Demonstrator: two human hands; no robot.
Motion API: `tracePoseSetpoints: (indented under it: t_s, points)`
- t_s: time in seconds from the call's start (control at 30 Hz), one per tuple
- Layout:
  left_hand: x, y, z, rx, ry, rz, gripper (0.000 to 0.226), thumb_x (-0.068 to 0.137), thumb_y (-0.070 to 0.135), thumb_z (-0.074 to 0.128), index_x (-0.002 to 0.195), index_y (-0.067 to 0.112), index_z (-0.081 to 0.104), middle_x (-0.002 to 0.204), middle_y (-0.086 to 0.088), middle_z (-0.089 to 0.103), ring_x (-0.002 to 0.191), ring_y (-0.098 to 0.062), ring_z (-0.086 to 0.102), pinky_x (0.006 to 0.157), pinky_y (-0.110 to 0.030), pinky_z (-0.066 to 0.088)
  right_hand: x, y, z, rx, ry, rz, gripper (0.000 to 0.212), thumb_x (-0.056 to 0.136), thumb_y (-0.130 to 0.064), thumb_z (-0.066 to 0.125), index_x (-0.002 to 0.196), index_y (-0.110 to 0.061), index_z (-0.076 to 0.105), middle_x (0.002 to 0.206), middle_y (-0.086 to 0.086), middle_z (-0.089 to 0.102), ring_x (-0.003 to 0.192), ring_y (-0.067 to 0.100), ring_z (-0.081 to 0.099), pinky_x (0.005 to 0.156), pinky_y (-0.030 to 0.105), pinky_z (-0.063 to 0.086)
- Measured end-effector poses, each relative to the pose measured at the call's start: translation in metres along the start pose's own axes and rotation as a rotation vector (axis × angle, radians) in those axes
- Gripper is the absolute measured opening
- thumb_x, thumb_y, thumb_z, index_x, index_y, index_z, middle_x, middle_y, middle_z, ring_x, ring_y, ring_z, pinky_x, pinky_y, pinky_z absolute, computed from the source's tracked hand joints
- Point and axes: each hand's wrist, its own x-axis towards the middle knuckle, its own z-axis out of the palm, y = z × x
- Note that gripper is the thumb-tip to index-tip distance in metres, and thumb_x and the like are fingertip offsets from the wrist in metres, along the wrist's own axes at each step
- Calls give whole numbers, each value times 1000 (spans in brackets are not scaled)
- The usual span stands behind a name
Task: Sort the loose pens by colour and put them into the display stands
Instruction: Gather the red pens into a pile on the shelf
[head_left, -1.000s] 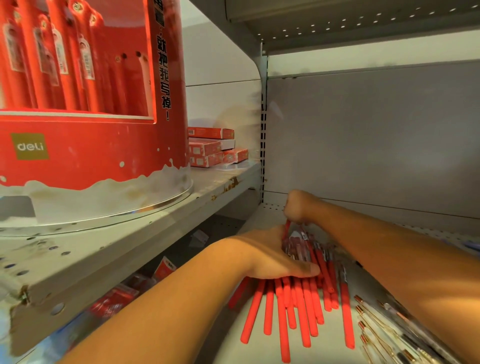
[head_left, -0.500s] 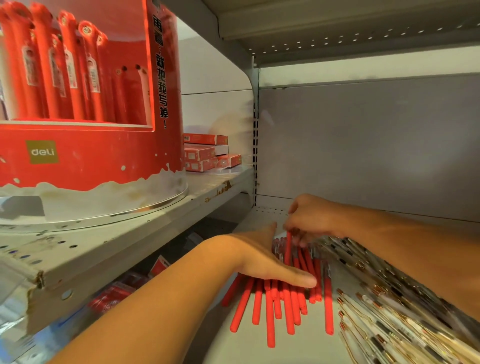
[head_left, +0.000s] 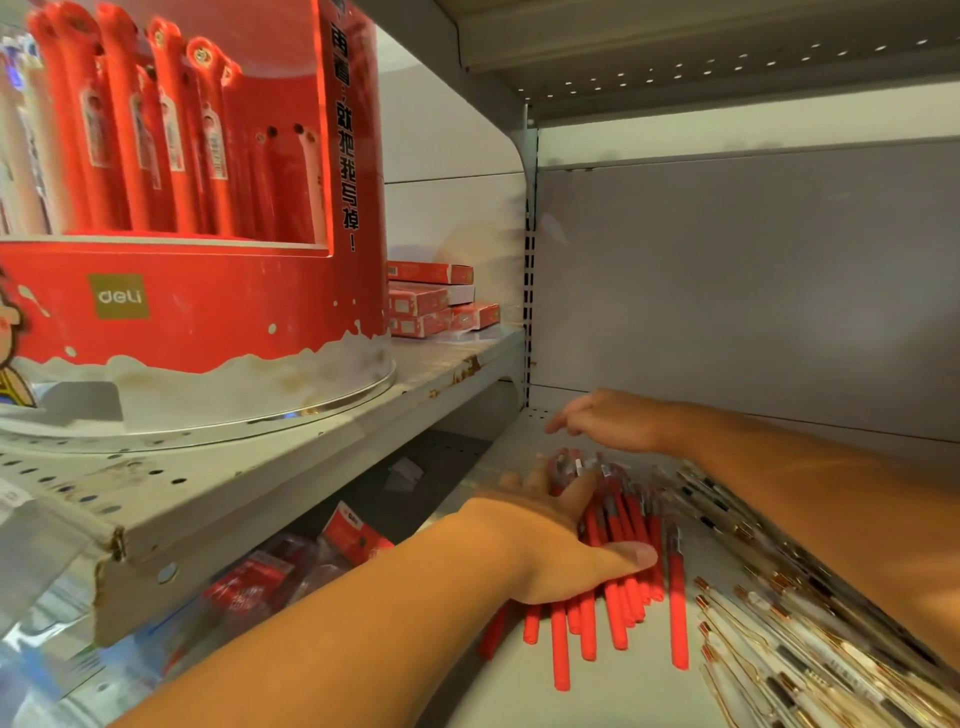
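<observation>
A bunch of loose red pens lies on the grey shelf, tips pointing to the back. My left hand rests against the bunch from the left. Its thumb lies straight across the top of the pens and its fingers stretch forward along them, blurred. My right hand hovers just behind the pens' far ends, fingers loosely pointing left, with nothing in it. A round red display stand holding upright red pens stands on the higher shelf at the left.
A heap of white and gold pens lies right of the red ones, partly under my right forearm. Red boxes are stacked behind the stand. Red packets lie on a lower level. The shelf's back panel is close behind.
My right hand let go of the red pen it pinched and lifted off, its fingers spreading leftward. My left hand stayed on the red pens; the view moved closer.
</observation>
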Motion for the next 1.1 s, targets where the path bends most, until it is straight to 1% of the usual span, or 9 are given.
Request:
tracePoseSetpoints:
  t_s: [0.07,0.17,0.37,0.5,0.63,0.7,0.83,0.97,1.1]
  points:
    - [1,1,3,17,35,6,88,78,90,13,150,47,-13,165,-5,-15,149,-42,9,116,-56,20,7,1,8,-106,-84,-57,39,105,-26,32,136,-21,56,141,2,51,127,17,47,94,26,34]
    - [2,2,6,19,95,-1,82,84,85,13,152,44,-8,165,-8,-9,145,-42,21,112,-52,29,13,6,20,-83,-84,-91,38,104,-38,36,108,-23,71,115,0,67,109,17,60,99,36,43]
    - [2,5,7,27,128,-2,77,91,76,15,155,38,-2,165,-10,-7,145,-39,21,113,-51,29,6,7,20,117,-51,-100,55,92,-67,38,92,-26,75,92,-7,74,87,6,67,84,29,47]
    - [-2,5,2,2,102,10,77,90,78,15,155,40,-3,165,-8,-10,144,-39,24,112,-50,31,-3,4,19,129,-85,-122,53,97,-63,33,103,-28,73,106,-7,71,101,7,64,96,33,44]
    - [-14,-6,-5,-93,30,98,86,82,86,28,150,51,-10,164,2,-18,141,-35,36,110,-45,35,-16,11,15,68,-62,-151,35,99,-59,29,97,-50,63,104,-22,59,101,-1,54,93,31,40]
    - [-23,-17,-7,-156,7,182,90,75,88,42,145,60,-7,165,9,-11,141,-30,36,114,-44,29,-21,16,14,44,-82,-153,30,99,-57,29,109,-54,57,115,-23,56,106,-4,49,98,31,36]
    - [-42,-42,-1,-226,-25,322,111,55,86,67,140,66,-2,159,22,20,141,-11,33,117,-36,14,-25,19,22,5,-73,-138,43,99,-57,32,138,-43,47,147,-5,45,126,8,42,97,27,29]
    - [-46,-57,-1,-208,-16,391,127,44,89,69,149,54,8,154,20,32,141,-12,36,117,-48,30,-26,6,32,-115,-54,-137,47,96,-64,32,142,-55,31,160,-8,23,145,20,21,112,49,19]
    - [-53,-71,7,-157,-53,352,133,37,93,66,149,58,3,154,17,32,143,-17,33,115,-54,31,-26,-9,40,-178,-81,-139,52,95,-67,30,145,-52,29,160,-7,20,145,25,23,111,47,22]
